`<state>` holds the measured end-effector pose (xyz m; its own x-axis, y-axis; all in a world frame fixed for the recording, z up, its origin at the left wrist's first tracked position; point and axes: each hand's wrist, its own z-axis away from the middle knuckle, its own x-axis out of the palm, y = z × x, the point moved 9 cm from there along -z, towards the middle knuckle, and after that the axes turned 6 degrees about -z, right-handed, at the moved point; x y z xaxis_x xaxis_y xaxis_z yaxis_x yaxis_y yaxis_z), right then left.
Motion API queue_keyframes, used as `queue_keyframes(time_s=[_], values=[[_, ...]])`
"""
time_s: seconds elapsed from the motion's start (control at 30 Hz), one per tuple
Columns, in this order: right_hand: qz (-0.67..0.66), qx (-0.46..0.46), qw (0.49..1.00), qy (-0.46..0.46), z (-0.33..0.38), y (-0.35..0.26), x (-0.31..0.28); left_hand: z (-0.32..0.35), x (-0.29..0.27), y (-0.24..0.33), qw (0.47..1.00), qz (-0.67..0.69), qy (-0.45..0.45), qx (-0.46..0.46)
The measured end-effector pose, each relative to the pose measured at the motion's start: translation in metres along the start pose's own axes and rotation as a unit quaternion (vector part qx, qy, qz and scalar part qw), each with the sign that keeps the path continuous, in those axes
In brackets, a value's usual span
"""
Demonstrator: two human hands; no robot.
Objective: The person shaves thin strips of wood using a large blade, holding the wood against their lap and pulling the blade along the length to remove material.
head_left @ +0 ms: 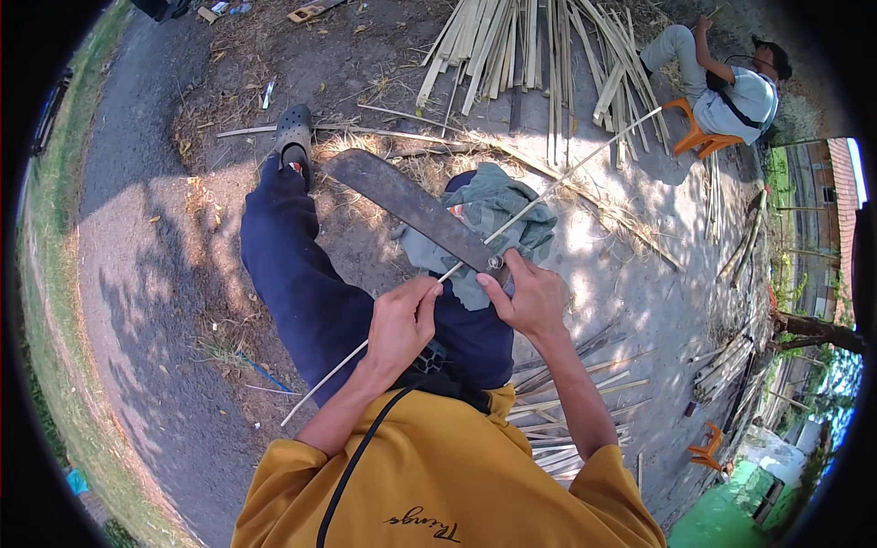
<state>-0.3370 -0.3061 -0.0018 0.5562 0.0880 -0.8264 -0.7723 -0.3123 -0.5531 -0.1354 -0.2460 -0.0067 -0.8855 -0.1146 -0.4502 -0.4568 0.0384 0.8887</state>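
Note:
My left hand [400, 327] is closed in a pinch around a thin bamboo stick [566, 175], which runs slanting from the lower left across my lap to the upper right. In my right hand [534, 297] is a machete [402, 203] with a broad dark blade, gripped close to the blade's base; its handle is hidden by the hand. The blade points up and left, crossing the stick just right of my left fingers. Beneath both, a grey-green cloth [525, 203] lies draped over my right leg.
Long split bamboo strips [498, 46] lie spread on the ground ahead, with more strips [585, 393] to my right. Shavings litter the dirt by my feet. At the upper right a person [735, 91] sits on an orange stool [699, 137]. A handsaw [315, 9] lies far ahead.

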Motion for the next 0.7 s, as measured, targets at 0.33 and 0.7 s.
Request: queue_keyframes(time_s=[0.33,0.7], values=[[-0.013,0.016,1.000,0.009,0.001,0.010,0.000,0.063,-0.059,-0.027,0.988,-0.073,-0.049,-0.129],[-0.011,0.035,0.999,0.030,0.002,0.014,-0.003,0.098,-0.087,-0.028,0.987,-0.126,-0.030,-0.093]])
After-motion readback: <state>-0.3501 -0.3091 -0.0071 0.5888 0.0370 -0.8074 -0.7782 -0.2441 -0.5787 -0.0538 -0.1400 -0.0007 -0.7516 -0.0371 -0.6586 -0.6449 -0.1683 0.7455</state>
